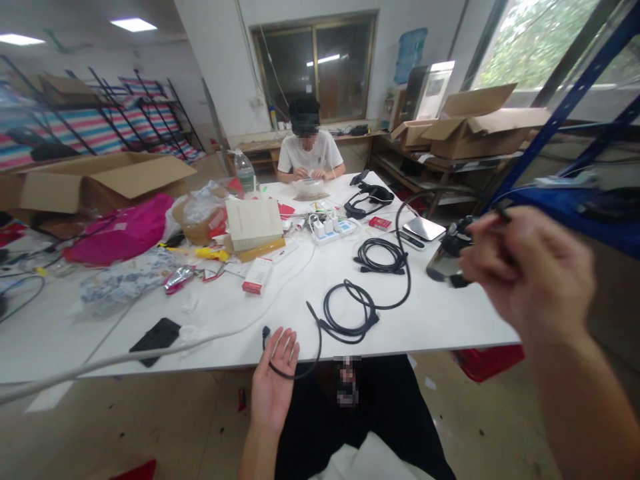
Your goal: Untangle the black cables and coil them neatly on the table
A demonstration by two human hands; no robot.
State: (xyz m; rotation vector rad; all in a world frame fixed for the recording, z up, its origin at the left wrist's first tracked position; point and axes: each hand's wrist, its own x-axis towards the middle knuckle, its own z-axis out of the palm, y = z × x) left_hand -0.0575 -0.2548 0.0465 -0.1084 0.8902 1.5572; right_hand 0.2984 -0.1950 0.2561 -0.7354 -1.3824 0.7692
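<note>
My left hand [273,387] lies palm up at the table's near edge, fingers loosely spread, with the end of a thin black cable [310,363] draped across the fingers. That cable runs to a black coil [350,313] on the white table [225,313]. Raised at the right, my right hand [525,267] is closed in a pinch on another stretch of black cable [415,200], which arcs down toward the coils. A second black coil [381,257] lies farther back.
A person sits at the table's far end [310,153]. On the table are a power strip [334,230], a black phone [156,340], a white box [254,223], a pink bag [120,233] and a dark device [447,257]. Cardboard boxes [100,177] stand left; a blue rack [575,100] is right.
</note>
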